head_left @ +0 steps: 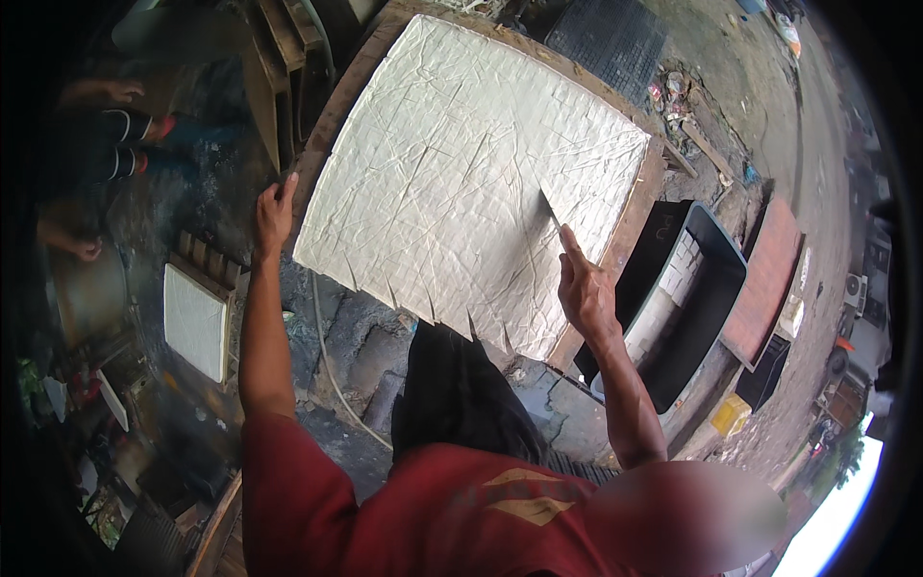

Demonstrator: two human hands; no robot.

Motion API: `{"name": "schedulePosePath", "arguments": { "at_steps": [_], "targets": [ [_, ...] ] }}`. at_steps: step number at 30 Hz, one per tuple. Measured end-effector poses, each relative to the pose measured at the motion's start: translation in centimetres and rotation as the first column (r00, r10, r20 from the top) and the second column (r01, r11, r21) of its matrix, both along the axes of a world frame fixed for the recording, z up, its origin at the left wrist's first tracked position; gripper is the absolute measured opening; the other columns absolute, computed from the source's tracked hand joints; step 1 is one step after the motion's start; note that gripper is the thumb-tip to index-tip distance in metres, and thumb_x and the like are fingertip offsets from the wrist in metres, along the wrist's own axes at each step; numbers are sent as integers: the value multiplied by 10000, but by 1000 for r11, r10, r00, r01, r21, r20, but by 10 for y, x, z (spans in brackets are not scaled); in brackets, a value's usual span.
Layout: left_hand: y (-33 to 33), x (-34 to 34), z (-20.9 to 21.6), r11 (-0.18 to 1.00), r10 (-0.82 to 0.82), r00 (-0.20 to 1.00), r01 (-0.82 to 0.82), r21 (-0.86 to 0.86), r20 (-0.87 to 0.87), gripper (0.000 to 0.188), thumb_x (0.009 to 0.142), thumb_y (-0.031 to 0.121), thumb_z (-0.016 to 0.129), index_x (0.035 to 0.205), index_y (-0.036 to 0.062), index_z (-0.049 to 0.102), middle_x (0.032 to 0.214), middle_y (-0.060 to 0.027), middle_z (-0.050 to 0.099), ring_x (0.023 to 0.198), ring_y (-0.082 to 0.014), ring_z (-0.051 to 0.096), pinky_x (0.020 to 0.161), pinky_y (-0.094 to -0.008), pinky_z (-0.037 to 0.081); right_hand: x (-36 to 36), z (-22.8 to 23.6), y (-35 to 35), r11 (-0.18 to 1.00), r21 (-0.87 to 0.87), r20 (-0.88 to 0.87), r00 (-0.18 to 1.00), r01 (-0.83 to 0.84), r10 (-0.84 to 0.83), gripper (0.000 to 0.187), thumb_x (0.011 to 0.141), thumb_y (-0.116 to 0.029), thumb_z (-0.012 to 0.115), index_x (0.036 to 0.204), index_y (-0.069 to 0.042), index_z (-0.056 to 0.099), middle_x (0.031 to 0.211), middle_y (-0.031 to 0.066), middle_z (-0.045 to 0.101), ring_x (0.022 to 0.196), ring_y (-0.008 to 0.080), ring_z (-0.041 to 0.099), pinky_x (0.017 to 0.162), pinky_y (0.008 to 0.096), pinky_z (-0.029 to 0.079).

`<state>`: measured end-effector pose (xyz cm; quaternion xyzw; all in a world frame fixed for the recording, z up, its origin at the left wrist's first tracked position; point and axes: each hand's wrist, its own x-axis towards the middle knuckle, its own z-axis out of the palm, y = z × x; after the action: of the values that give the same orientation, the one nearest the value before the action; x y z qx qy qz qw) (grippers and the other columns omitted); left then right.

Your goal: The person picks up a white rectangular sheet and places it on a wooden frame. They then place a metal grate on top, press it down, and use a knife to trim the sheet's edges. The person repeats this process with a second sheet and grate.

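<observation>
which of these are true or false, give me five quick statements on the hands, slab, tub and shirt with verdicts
1. The right hand holds a knife over the large white slab. True.
2. The left hand holds a second knife. False: it is at the edge of the wooden board.
3. White pieces lie in the black tub. True.
4. The black tub stands left of the large white slab. False: it stands right.
5. The person's shirt is red. True.
</observation>
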<state>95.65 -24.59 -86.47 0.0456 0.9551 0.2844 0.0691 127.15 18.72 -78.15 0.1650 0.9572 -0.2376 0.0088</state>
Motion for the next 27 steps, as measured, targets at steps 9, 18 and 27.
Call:
{"name": "schedulePosePath", "arguments": {
  "at_steps": [9,18,27],
  "targets": [
    [2,5,-5,997,24,990,-35,-75,-137,764,991,656,553,930,-95,680,983,-371,644,1005,-565,590,847,-538,464,78,18,-3,1000,4,117,993,21,-22,509,1005,-108,612,1506,-110,527,775,242,698,633,421,685,567,500,530],
    [-3,4,-3,983,28,992,-50,-177,-123,758,999,668,523,1026,-61,729,1055,-338,689,1070,-536,624,914,-530,490,156,61,-1,995,-35,312,947,93,-77,480,1013,-137,605,1490,-126,552,813,255,710,707,434,708,655,522,554],
    [4,1,13,989,32,997,-22,-149,65,652,1031,594,521,1015,-25,724,1011,-303,693,1009,-517,637,837,-529,485,29,93,21,935,-238,137,963,261,-234,436,1057,-136,578,1492,-109,560,1063,295,728,896,417,750,770,444,572]
  ]
}}
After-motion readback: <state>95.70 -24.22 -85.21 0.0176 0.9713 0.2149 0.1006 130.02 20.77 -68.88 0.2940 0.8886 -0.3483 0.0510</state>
